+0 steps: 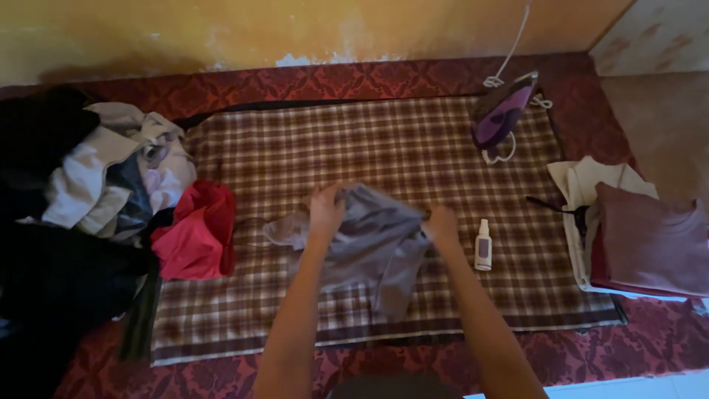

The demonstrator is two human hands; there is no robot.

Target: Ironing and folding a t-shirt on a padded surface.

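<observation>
One grey garment (pixel 373 247) hangs mid-frame over the checked cloth (pixel 369 148), gripped by left hand (pixel 325 209) and right hand (pixel 442 223). One iron (pixel 504 111) upper right, one spray bottle (pixel 483 246) beside it.

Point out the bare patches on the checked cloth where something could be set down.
The brown checked cloth is bare along its far half, between the heap of crumpled clothes and the upright purple iron. Its near strip, below the grey garment, is bare too. Crowded: the left edge by the red garment, and the right around the small white spray bottle and folded stack.
</observation>
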